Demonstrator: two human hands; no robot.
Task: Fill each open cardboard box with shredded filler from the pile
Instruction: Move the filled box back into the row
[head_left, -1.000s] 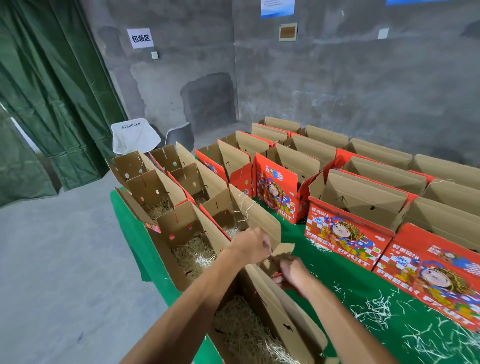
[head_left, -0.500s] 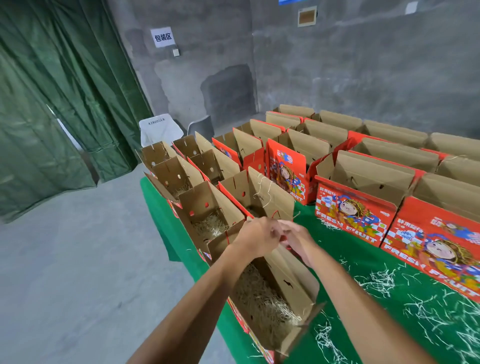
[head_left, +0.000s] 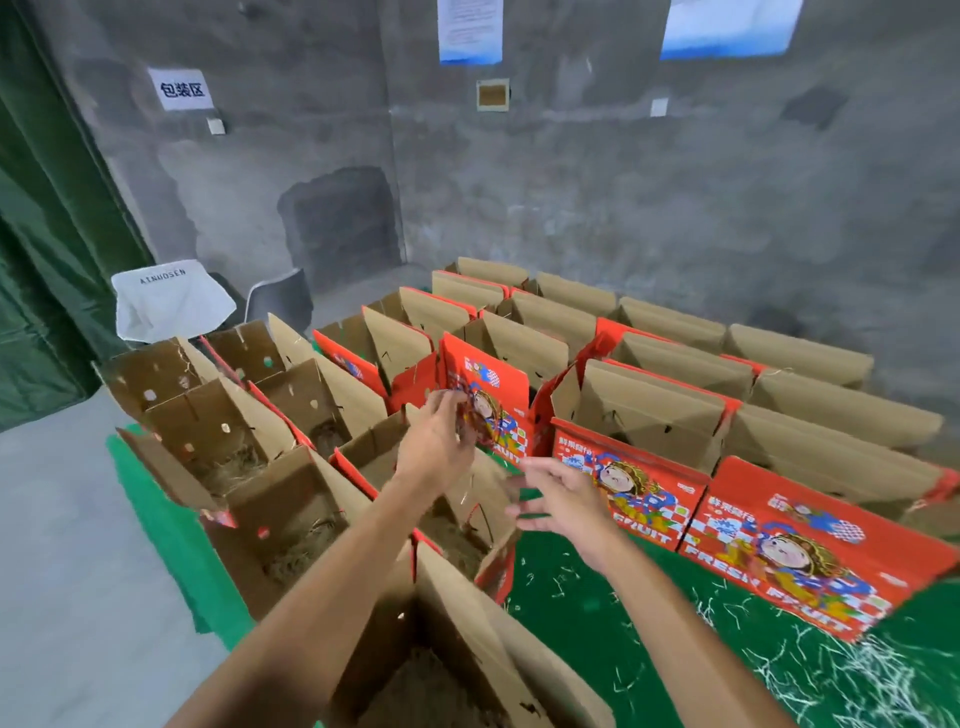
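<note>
We noted filler already lying in the open cardboard boxes (head_left: 244, 467) at 9 o'clock. Left hand (head_left: 436, 447) hovered over the box flaps, fingers loosely spread, grasping nothing. Right hand (head_left: 566, 499) was likewise released, just beside it. The shredded filler (head_left: 852, 670) lay scattered at 4 o'clock on the green table (head_left: 597, 613). We judged a full two-handed scoop best; upright flaps crowd 12 o'clock, whereas 5 o'clock offers free reach.

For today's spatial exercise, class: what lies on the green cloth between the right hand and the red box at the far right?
In the head view, only green cloth with scattered filler shreds lies between the right hand and the red box.
</note>
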